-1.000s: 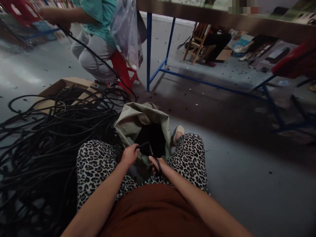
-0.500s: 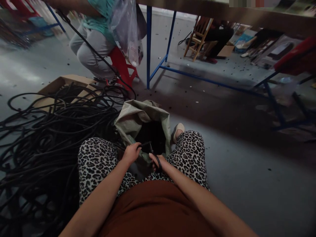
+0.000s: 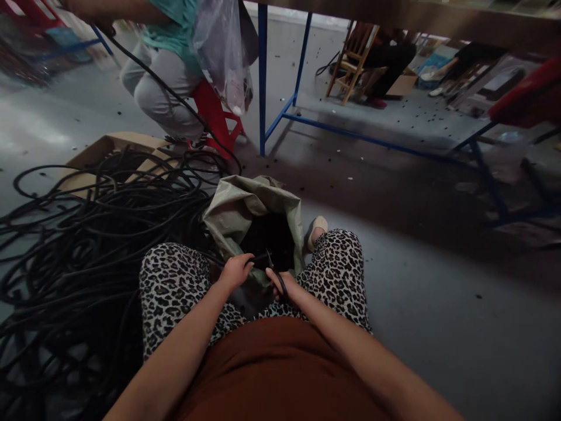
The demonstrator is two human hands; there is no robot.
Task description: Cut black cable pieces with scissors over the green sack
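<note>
My left hand (image 3: 236, 271) is closed on a black cable whose short end (image 3: 260, 258) points right, over the near rim of an open grey-green sack (image 3: 225, 216). In my right hand (image 3: 283, 285) is a pair of scissors (image 3: 282, 286) with black handles. Their blades point up and left, close beside the cable end; whether they touch it I cannot tell. Dark contents, too dim to make out, lie inside the sack between my knees. A large tangle of black cable (image 3: 109, 234) spreads over the floor to the left.
Behind the tangle stands a cardboard box (image 3: 83, 161). A person in a teal top sits on a red stool (image 3: 217, 123) at the upper left. A table with blue legs (image 3: 262, 82) stands ahead. Farther back are a wooden chair (image 3: 353, 61) and other seated people.
The scissors have turned slightly, with their blades now pointing more up and left. Both hands have stayed in nearly the same place.
</note>
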